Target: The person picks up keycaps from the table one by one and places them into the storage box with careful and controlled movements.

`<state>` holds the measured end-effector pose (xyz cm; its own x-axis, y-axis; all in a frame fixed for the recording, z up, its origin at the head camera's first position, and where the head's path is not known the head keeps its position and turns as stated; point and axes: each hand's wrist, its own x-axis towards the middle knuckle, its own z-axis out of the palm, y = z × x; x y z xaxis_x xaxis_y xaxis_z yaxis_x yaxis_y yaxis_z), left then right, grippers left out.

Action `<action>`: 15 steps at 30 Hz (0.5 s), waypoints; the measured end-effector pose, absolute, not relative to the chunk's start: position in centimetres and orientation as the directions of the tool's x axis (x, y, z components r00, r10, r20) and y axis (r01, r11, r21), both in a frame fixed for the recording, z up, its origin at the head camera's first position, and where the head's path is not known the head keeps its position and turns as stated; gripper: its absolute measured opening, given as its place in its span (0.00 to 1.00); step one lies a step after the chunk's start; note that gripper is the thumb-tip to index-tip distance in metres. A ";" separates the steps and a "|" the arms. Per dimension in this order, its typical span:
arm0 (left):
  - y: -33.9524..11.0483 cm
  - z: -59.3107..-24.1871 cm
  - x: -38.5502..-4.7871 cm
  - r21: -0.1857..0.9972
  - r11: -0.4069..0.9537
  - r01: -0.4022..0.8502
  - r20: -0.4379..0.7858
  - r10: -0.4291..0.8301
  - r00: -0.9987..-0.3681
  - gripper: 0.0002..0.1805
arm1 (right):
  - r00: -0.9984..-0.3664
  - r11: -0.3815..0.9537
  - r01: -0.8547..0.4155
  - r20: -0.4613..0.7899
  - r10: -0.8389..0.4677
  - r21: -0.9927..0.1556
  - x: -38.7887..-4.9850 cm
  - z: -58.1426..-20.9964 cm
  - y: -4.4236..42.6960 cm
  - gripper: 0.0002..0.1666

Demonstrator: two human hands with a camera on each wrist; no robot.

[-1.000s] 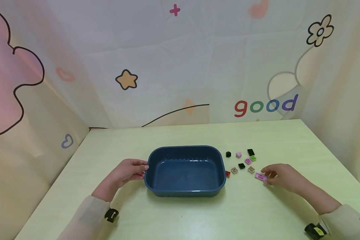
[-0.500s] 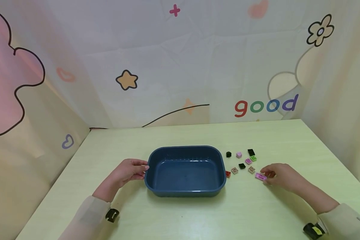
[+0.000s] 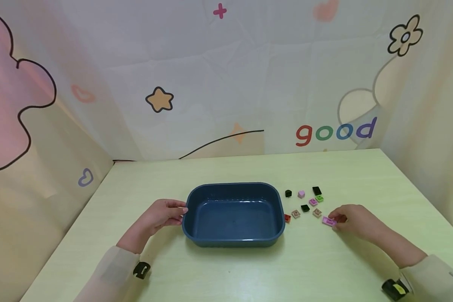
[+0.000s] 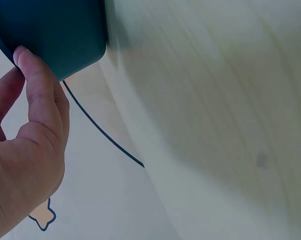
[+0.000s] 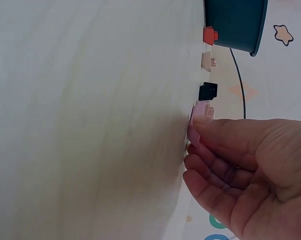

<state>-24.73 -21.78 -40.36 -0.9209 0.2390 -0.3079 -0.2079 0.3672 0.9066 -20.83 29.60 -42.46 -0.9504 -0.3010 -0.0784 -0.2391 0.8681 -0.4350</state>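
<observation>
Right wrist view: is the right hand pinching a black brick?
No, the right hand pinches a pink toy brick; the black brick sits beyond its fingertips, untouched.

In the head view we see soft, even light across the counter (image 3: 234,277), small glints on the blue tub (image 3: 234,243) just below centre frame, and a faint shadow beneath it. Both wrist views look dimmer to us, broad soft-edged shadows crossing the low-contrast grain.
</observation>
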 end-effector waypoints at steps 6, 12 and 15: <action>-21.9 -40.3 -24.8 0.914 0.343 -0.217 -0.311 0.251 -0.916 0.21 | -0.946 0.871 -0.263 -0.065 -0.316 -0.415 -20.8 -42.1 29.5 0.12; -22.2 -40.2 -24.7 0.919 0.325 -0.223 -0.318 0.277 -0.907 0.22 | -0.949 0.870 -0.250 -0.071 -0.307 -0.426 -20.7 -42.0 29.6 0.12; -22.1 -40.2 -24.7 0.915 0.334 -0.228 -0.325 0.272 -0.906 0.22 | -0.951 0.870 -0.239 -0.077 -0.299 -0.430 -20.8 -41.9 29.7 0.12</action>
